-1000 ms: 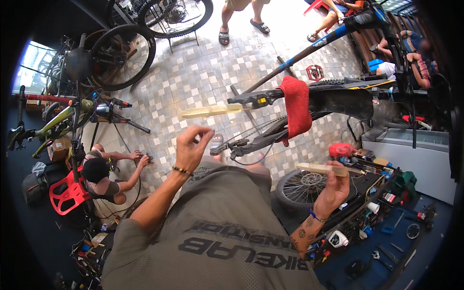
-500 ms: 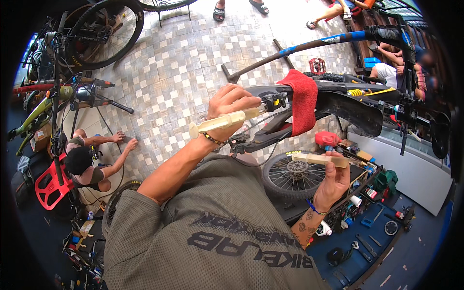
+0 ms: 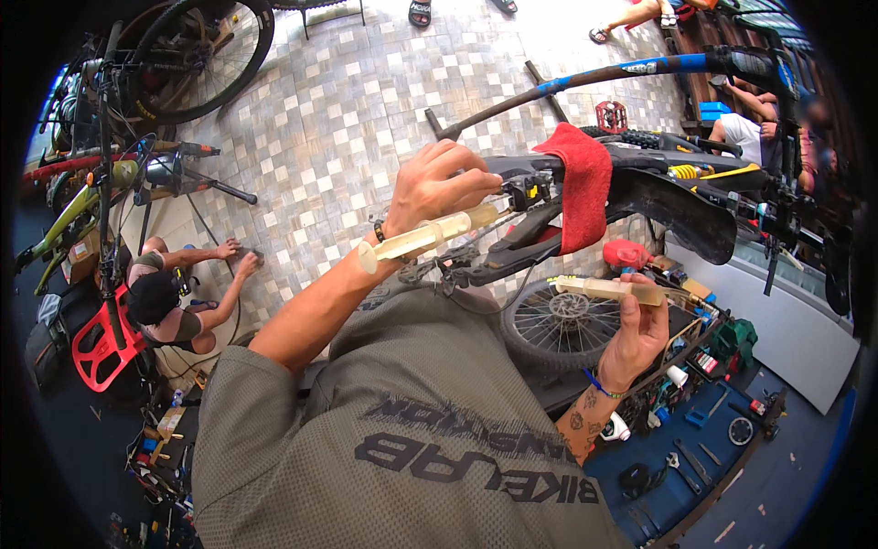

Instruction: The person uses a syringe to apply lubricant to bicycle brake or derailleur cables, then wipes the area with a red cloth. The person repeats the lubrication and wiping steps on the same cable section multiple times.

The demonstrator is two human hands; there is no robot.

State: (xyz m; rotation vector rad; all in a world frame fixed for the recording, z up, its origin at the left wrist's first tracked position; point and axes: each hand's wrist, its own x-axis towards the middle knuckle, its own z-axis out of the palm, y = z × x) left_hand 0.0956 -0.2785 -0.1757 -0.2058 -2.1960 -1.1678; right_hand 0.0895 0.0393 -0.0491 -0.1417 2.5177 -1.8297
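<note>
My left hand (image 3: 441, 189) is closed, its fingertips at a small black brake caliper (image 3: 528, 190) on the bike frame. What they pinch is hidden. A cream, translucent syringe (image 3: 421, 240) lies slanted across the heel of this hand and my wrist, its narrow end toward the caliper. In my right hand (image 3: 643, 328) is a second cream syringe (image 3: 608, 290), held between thumb and fingers above a wheel. A red cloth (image 3: 585, 188) hangs over the dark frame (image 3: 640, 169), just right of the caliper.
Below the frame stands a spoked wheel (image 3: 562, 320) with a disc rotor. A blue tool mat (image 3: 695, 430) holds wrenches at lower right. On the left, a person in a black cap (image 3: 154, 297) crouches near a red plastic chair (image 3: 105, 343). Other bikes stand at upper left.
The whole view has shifted slightly. My left fingers stay at the caliper, with the hand raised a little off the syringe. My right hand keeps its syringe.
</note>
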